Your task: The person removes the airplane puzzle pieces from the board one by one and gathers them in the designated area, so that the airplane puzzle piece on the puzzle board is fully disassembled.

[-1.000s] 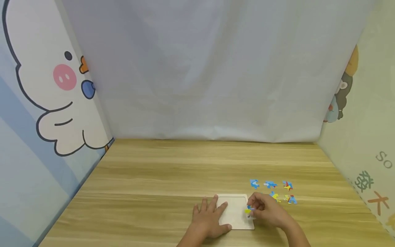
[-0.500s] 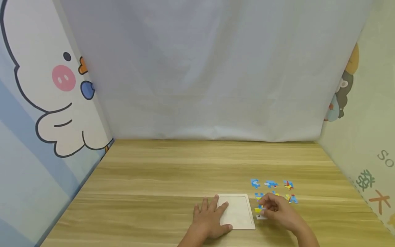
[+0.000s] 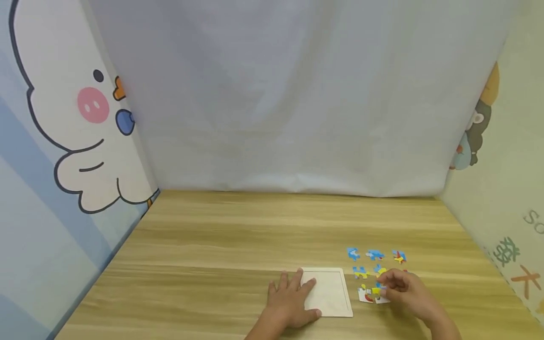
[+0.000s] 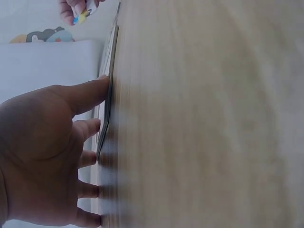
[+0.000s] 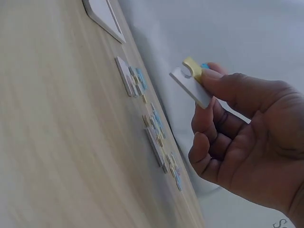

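Note:
My left hand lies with spread fingers over the left part of a pale, square puzzle tray. In the left wrist view, its thumb rests on the tray's edge. Between thumb and fingers of my right hand is a jigsaw piece, white with yellow and a bit of blue, pinched and raised off the table. The head view shows it just right of another piece, white, red and yellow. Behind are blue and yellow pieces; the right hand partly covers some.
A back row holds a blue-white piece, a blue piece and a red-yellow-blue piece. All lie right of the tray on the wooden table. A grey-white curtain hangs behind, with printed panels at both sides.
My right hand has carried the pinched piece rightward from the tray's right edge, past the pieces beside it. The front white-red piece now shows. The left hand has stayed on the tray.

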`<state>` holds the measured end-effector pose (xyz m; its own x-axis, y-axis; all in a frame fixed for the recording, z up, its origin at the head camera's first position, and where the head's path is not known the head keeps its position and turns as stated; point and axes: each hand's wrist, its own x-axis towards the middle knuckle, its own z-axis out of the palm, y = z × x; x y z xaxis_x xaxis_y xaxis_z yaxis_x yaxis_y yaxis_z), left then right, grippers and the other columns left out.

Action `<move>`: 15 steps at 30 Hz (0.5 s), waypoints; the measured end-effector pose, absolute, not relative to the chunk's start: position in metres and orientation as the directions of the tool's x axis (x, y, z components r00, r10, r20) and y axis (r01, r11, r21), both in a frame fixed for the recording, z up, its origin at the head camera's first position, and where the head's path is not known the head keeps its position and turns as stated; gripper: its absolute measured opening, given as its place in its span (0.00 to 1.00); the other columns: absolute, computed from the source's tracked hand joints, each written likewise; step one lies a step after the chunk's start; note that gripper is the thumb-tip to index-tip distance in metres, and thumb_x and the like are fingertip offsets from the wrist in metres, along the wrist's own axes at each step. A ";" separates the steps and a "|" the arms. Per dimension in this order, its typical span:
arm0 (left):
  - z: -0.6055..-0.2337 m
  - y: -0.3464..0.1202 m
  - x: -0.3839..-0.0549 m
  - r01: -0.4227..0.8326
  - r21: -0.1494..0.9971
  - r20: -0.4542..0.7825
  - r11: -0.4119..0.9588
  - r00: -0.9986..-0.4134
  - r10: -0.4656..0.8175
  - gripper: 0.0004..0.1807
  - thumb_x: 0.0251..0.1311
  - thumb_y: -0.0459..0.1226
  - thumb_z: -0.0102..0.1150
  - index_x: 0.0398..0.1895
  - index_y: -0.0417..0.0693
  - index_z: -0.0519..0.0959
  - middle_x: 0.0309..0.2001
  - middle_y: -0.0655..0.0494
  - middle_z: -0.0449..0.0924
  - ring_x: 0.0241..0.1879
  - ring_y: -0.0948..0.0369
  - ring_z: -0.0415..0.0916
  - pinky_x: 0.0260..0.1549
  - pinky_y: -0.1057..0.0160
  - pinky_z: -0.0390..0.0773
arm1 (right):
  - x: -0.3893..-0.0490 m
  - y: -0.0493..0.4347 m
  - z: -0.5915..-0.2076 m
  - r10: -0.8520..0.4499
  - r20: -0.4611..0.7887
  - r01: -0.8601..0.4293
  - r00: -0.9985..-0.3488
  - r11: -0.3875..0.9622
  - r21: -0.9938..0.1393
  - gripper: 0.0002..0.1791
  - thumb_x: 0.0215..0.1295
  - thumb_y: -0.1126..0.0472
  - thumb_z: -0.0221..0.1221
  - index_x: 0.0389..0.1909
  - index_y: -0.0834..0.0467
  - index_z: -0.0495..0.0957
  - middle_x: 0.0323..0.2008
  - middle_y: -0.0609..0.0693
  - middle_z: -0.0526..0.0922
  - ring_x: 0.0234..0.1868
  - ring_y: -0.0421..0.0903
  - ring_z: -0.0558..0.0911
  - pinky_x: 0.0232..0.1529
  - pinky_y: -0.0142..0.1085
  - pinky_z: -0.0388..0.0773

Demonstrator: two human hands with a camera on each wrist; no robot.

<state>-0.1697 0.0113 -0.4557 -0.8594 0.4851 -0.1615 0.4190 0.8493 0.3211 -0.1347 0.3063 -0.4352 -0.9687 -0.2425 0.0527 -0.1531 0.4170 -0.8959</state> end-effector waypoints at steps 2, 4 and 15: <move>-0.456 0.011 -0.169 0.418 0.324 -0.166 0.848 -0.858 0.486 0.38 0.51 0.63 0.55 0.67 0.65 0.63 0.70 0.51 0.52 0.66 0.40 0.47 0.56 0.34 0.50 | -0.135 0.311 -0.437 -0.250 0.056 -0.158 -0.967 0.413 -0.897 0.12 0.62 0.70 0.56 0.44 0.74 0.72 0.36 0.52 0.76 0.33 0.40 0.75 0.32 0.32 0.76; -0.455 0.011 -0.169 0.417 0.327 -0.167 0.848 -0.858 0.486 0.39 0.51 0.63 0.55 0.67 0.64 0.63 0.70 0.51 0.52 0.66 0.40 0.47 0.56 0.34 0.50 | -0.135 0.315 -0.438 -0.253 0.064 -0.168 -0.965 0.413 -0.895 0.12 0.62 0.70 0.56 0.43 0.75 0.72 0.35 0.50 0.77 0.33 0.39 0.76 0.31 0.32 0.76; -0.453 0.010 -0.169 0.412 0.302 -0.182 0.860 -0.860 0.476 0.39 0.51 0.63 0.55 0.67 0.66 0.63 0.70 0.52 0.52 0.66 0.41 0.48 0.56 0.34 0.51 | -0.131 0.341 -0.435 -0.144 -0.138 0.056 -0.980 0.465 -0.883 0.21 0.63 0.64 0.57 0.49 0.78 0.70 0.40 0.57 0.79 0.36 0.39 0.78 0.36 0.33 0.76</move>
<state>-0.1689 0.0101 -0.4525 -0.8603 0.4763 -0.1818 0.4122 0.8597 0.3018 -0.1311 0.3406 -0.4355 -0.9798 -0.1442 -0.1385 0.0563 0.4654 -0.8833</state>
